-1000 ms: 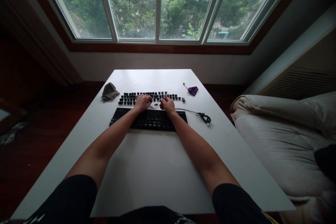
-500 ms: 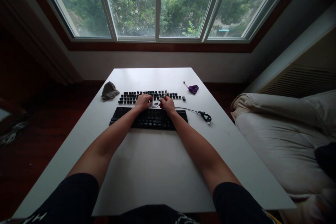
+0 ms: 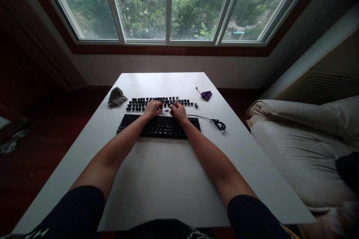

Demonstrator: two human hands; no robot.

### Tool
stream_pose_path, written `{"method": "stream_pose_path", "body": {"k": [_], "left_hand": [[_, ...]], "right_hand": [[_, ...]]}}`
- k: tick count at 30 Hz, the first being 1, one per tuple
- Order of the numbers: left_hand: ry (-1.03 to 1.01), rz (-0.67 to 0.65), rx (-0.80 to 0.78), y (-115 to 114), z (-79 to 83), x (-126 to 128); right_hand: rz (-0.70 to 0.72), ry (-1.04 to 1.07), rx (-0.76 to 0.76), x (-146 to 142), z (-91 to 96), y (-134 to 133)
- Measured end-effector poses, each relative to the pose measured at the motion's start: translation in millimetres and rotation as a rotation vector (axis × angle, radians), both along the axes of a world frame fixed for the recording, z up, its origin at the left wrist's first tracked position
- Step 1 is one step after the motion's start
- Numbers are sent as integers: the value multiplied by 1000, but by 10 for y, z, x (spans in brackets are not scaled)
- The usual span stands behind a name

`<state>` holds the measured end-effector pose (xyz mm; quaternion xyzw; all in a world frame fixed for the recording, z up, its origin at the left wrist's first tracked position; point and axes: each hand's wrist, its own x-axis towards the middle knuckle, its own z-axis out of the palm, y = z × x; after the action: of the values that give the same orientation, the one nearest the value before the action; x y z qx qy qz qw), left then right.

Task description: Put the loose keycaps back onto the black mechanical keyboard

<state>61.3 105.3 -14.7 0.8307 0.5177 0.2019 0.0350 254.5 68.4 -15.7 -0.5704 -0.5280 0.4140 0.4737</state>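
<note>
A black keyboard (image 3: pixel 157 127) lies across the table in front of me, partly covered by my forearms. Just beyond its back edge, my left hand (image 3: pixel 153 109) has its fingers curled together, with a small black piece that looks like a keycap at the fingertips. My right hand (image 3: pixel 178 111) is closed around a thin, metallic-looking tool (image 3: pixel 176 101) whose tip points up and away; its exact kind is too small to tell. Between the hands sits a small whitish round thing (image 3: pixel 166 111). Rows of loose black keycaps (image 3: pixel 137 104) stand behind both hands.
On the white table (image 3: pixel 174 179), a crumpled grey cloth (image 3: pixel 117 97) lies at left. A purple cloth (image 3: pixel 206 95) lies at back right beside a thin stick with a dark tip (image 3: pixel 198 90). The coiled cable (image 3: pixel 218 123) rests right of the keyboard. A padded seat (image 3: pixel 300 149) stands at right.
Hardly anything differs: both hands keep their places behind the keyboard, with only slight finger movement. The objects on the table have stayed put.
</note>
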Motion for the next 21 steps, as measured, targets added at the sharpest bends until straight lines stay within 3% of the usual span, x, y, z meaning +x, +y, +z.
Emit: {"method": "stream_pose_path", "body": {"k": [5,11,17,21], "left_hand": [[-48,-27,0,11,64,-37],[-163,-62,-4,-62,228,-271],[-148,-147,-32,-522,303,-360],[-61,-284,-78,-847,295,-386]], "right_hand": [[0,12,-6,8,-1,7],[3,38,-21,11,-14,19],[12,69,-23,25,-38,39],[22,72,-20,21,-11,14]]}}
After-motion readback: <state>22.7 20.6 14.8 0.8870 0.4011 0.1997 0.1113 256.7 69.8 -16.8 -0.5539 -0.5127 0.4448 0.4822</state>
